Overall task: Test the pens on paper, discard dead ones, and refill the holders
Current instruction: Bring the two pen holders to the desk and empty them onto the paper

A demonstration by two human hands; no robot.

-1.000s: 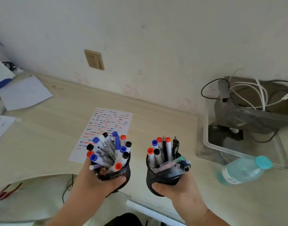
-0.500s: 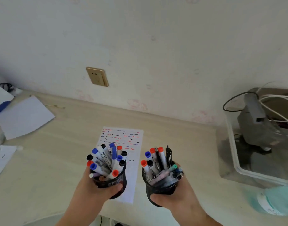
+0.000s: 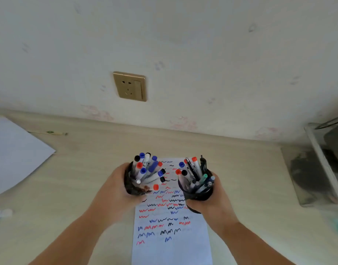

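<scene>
Two full holders, left (image 3: 132,185) and right (image 3: 197,192), gripped in my hands (image 3: 116,196) (image 3: 215,205) above the scribbled paper (image 3: 170,236); I'd set them down upright near the counter's (image 3: 78,169) back edge.

Home study or small office corner, judged by pale wood-grain desk (image 3: 78,178) set against marked white plaster wall (image 3: 183,44); gold wall socket (image 3: 129,86) seen above desk, loose white paper sheet (image 3: 15,153) at desk's left.

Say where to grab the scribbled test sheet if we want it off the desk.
Judgement: take the test sheet at its near right part, coming from the person's side. It lies flat on the desk, and the left hand and right hand hold full pen holders over its far half; its near edge is out of frame.
</scene>
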